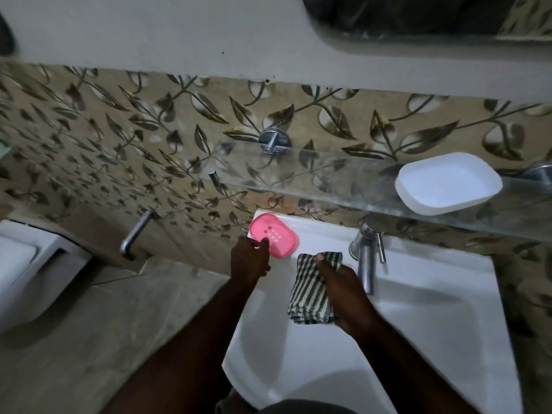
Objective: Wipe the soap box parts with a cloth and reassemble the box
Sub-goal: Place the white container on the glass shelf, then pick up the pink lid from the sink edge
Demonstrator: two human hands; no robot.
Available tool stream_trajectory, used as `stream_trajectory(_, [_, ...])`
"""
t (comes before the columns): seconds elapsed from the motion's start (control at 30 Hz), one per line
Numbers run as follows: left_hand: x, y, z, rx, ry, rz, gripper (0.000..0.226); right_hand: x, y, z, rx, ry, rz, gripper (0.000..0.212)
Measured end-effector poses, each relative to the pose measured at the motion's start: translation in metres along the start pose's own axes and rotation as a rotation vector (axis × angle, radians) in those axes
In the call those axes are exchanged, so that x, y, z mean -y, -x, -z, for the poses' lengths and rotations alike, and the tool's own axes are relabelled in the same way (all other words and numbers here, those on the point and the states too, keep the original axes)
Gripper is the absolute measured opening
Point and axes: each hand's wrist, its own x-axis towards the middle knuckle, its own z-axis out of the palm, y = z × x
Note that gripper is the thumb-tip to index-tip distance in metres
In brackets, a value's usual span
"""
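Note:
A pink perforated soap tray (pixel 273 234) lies on the back left corner of the white washbasin (pixel 418 309). My left hand (pixel 249 259) pinches its near edge with the fingertips. My right hand (pixel 343 291) grips a green-and-white striped cloth (pixel 310 291) above the basin's left rim, thumb on top of the fabric. The white soap box part (pixel 448 182) sits open side up on the glass shelf (pixel 313 174) at the upper right, apart from both hands.
A chrome tap (pixel 366 252) stands at the back of the basin, right beside the cloth. A chrome wall handle (pixel 136 234) and a white toilet (pixel 27 264) are to the left. A patterned tile wall lies behind, and a mirror hangs above.

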Motion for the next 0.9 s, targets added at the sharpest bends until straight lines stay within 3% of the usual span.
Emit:
stream_trajectory(0.3, [0.01, -0.03, 0.0, -0.007, 0.121, 0.139, 0.028, -0.006, -0.015, 0.005, 0.084, -0.024, -0.051, 0.028])
stream_trajectory(0.57, [0.017, -0.03, -0.005, 0.022, 0.212, 0.111, 0.021, -0.008, -0.015, 0.014, 0.047, -0.04, -0.053, 0.025])
stream_trajectory(0.7, [0.013, -0.015, 0.001, 0.055, 0.175, 0.021, 0.019, -0.008, -0.005, 0.022, 0.061, -0.021, 0.013, 0.021])
stream_trajectory(0.9, [0.003, 0.026, 0.022, 0.167, 0.223, -0.069, 0.015, -0.01, 0.013, 0.04, -0.053, 0.115, 0.216, 0.006])
